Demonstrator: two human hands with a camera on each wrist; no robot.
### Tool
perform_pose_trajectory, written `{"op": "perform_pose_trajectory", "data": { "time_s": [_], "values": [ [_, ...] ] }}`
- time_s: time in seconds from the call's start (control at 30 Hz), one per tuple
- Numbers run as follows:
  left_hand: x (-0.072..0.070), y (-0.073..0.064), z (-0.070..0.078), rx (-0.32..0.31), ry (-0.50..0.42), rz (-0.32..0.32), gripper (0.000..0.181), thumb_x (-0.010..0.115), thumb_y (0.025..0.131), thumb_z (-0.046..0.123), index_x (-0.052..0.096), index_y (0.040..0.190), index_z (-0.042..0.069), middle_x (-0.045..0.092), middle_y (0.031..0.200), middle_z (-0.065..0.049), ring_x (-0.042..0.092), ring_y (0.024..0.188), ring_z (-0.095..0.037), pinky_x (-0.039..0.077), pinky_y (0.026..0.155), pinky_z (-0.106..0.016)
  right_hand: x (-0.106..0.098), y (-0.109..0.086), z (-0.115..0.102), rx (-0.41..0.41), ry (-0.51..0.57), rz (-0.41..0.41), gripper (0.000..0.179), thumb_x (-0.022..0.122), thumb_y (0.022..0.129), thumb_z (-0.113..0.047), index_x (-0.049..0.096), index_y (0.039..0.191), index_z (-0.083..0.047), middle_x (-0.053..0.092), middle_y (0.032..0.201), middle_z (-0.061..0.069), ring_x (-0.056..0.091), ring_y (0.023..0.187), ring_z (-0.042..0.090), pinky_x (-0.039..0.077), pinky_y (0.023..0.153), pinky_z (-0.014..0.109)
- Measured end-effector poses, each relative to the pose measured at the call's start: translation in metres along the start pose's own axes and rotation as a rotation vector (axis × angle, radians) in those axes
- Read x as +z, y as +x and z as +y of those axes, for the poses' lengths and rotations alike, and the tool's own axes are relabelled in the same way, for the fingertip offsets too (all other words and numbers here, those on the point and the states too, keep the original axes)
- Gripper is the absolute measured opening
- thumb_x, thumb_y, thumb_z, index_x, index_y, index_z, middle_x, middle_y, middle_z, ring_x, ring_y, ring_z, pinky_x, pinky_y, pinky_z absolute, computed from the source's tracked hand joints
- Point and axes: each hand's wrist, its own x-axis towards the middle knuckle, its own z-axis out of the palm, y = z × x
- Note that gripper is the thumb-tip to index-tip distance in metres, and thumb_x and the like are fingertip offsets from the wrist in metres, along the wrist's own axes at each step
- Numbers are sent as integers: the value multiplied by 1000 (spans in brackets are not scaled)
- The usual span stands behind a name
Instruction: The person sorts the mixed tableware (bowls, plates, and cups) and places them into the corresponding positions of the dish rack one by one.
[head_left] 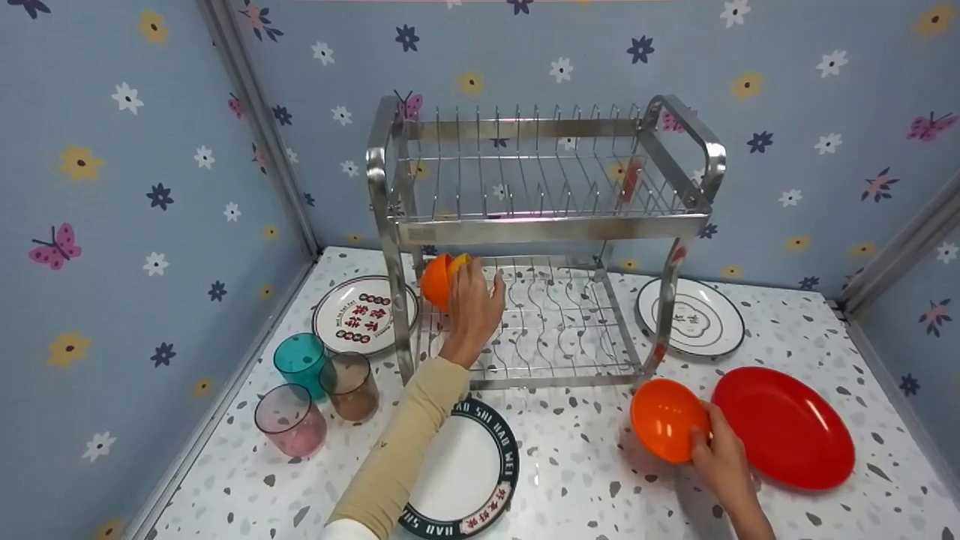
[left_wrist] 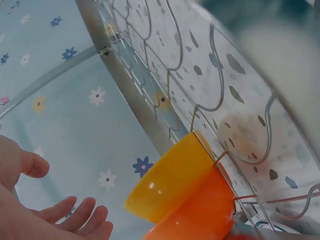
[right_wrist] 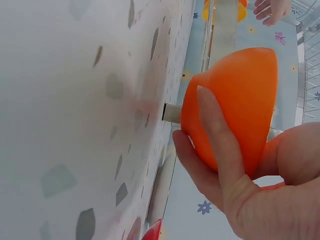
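On the lower tier of the metal dish rack (head_left: 555,229), at its left end, an orange bowl (head_left: 435,282) and a yellow bowl (left_wrist: 172,177) stand tilted on their sides against each other. My left hand (head_left: 474,311) is beside them; the left wrist view shows its fingers loosely bent and apart from both bowls. Over the table, right of the rack's front, my right hand (head_left: 724,457) grips another orange bowl (head_left: 666,420) by its side, thumb at the rim and fingers round the outside. In the head view the left hand partly hides the yellow bowl.
A red oval plate (head_left: 784,429) lies by my right hand. White plates lie left (head_left: 365,315) and right (head_left: 691,317) of the rack, and a black-rimmed plate (head_left: 457,465) lies under my left forearm. Teal (head_left: 300,364), brown (head_left: 351,386) and pink (head_left: 291,421) cups stand at left.
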Motion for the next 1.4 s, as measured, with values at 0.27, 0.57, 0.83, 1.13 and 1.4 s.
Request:
{"op": "perform_pose_trajectory", "data": {
  "time_s": [0.27, 0.57, 0.83, 1.13, 1.4],
  "values": [
    [-4, -13, 10, -48, -81, -32, 33, 65, 101, 18, 61, 126, -2, 64, 119, -18, 62, 111, -34, 50, 102, -43, 3, -2, -7, -93, 55, 49, 47, 44, 104, 5, 35, 150, 7, 45, 149, 31, 51, 129, 45, 46, 102, 54],
    [-3, -32, 23, -46, -147, -106, 34, 61, 104, 24, 61, 129, 1, 65, 120, -15, 62, 111, -30, 50, 101, -43, 6, -1, -18, -183, 96, 85, 48, 51, 105, 3, 39, 151, 4, 49, 148, 28, 52, 130, 45, 47, 100, 50],
    [-1, -46, 36, -14, -194, -118, 31, 62, 104, 23, 63, 125, 0, 66, 113, -14, 65, 104, -30, 54, 91, -42, 14, -2, -21, -338, 114, 166, 43, 55, 102, 6, 47, 144, 7, 58, 137, 30, 60, 117, 45, 49, 93, 51],
    [-5, -59, 51, -21, -263, -181, 33, 60, 106, 26, 64, 127, 2, 66, 118, -13, 65, 109, -28, 54, 92, -41, 18, -1, -30, -381, 134, 214, 40, 59, 101, 4, 53, 141, 4, 65, 129, 22, 65, 110, 37, 53, 91, 29],
    [-8, -70, 60, -33, -358, -244, 35, 58, 107, 30, 65, 127, 2, 67, 117, -14, 65, 108, -28, 53, 92, -42, 25, 1, -36, -449, 192, 237, 37, 60, 100, 5, 56, 137, 3, 68, 123, 24, 69, 102, 38, 56, 85, 25]
  ]
}}
